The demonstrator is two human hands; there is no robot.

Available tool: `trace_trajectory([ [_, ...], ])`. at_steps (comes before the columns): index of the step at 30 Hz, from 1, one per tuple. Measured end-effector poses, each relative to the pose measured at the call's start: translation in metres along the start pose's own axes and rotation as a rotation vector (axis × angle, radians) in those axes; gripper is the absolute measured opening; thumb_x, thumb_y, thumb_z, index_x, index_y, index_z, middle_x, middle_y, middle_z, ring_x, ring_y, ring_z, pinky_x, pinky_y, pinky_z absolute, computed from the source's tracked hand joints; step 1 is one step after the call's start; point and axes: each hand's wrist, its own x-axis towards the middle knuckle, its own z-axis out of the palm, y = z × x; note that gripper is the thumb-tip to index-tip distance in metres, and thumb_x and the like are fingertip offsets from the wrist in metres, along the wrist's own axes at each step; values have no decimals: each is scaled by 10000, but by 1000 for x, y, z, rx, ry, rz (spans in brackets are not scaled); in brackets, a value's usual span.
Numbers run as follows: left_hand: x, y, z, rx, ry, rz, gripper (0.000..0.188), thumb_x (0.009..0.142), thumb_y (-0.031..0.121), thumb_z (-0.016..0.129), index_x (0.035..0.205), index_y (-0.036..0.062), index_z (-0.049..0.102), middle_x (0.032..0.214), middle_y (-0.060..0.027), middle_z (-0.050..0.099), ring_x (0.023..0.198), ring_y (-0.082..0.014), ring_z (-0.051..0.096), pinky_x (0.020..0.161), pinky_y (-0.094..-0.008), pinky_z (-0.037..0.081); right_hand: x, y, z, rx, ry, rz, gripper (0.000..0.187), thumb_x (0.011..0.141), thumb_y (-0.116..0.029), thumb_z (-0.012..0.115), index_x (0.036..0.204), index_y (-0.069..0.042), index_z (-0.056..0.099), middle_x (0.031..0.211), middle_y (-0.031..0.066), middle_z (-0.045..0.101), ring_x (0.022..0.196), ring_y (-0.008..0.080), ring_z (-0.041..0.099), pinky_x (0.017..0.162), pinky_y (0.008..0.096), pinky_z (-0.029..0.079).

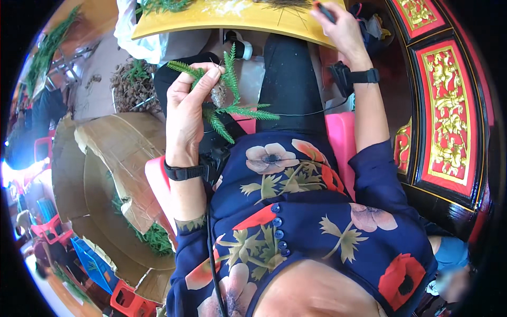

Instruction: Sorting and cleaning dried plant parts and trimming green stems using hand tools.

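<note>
My left hand (191,98) is raised over my lap, thumb and fingers pinched around a pine cone with green needle sprigs. The brown pine cone (218,95) hangs below the fingertips, its tip pale. Green sprigs (232,74) fan out around it, some upward and some down to the right. At the table's right end, my right hand (346,34) is closed around a black-handled tool (326,13) with a bit of orange-red at its end. The tool's working end is cut off by the picture's upper edge. The two hands are well apart.
On the yellow table (232,21) lie green sprigs, white crumbs and a bundle of thin dark stems (288,5). A white plastic bag (140,42) hangs at its left. An open cardboard box (116,142) holds greenery; brown cones (134,90) lie behind it. Carved red-gold panels (446,111) stand right.
</note>
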Motion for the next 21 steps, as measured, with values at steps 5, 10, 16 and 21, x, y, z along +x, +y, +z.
trace_trajectory([
  [5,-1,4,-3,-11,-39,-26,107,862,127,645,940,54,654,850,19,646,718,-35,548,646,-183,406,-20,-76,6,408,-348,-736,242,853,-166,603,1055,-41,555,984,100,599,911,226,589,819,300,455],
  [10,-4,9,-2,-34,-81,11,111,859,114,643,944,43,643,881,2,644,736,-48,555,679,-188,432,-20,-88,9,353,-564,-919,334,811,-141,584,1131,-72,524,1095,94,568,1006,281,541,910,369,396],
  [16,-5,8,-8,-115,-148,-60,119,857,101,636,957,37,631,869,9,630,770,-65,560,713,-194,445,-16,-87,9,341,-599,-1004,393,762,-122,578,1150,-91,524,1148,98,548,1075,315,490,962,398,346],
  [21,-2,2,-13,-281,-289,-55,99,863,108,624,930,36,615,872,-3,611,780,-90,569,715,-209,454,-14,-86,12,350,-551,-1043,429,734,-85,578,1159,-93,521,1157,99,543,1087,315,483,963,395,346],
])
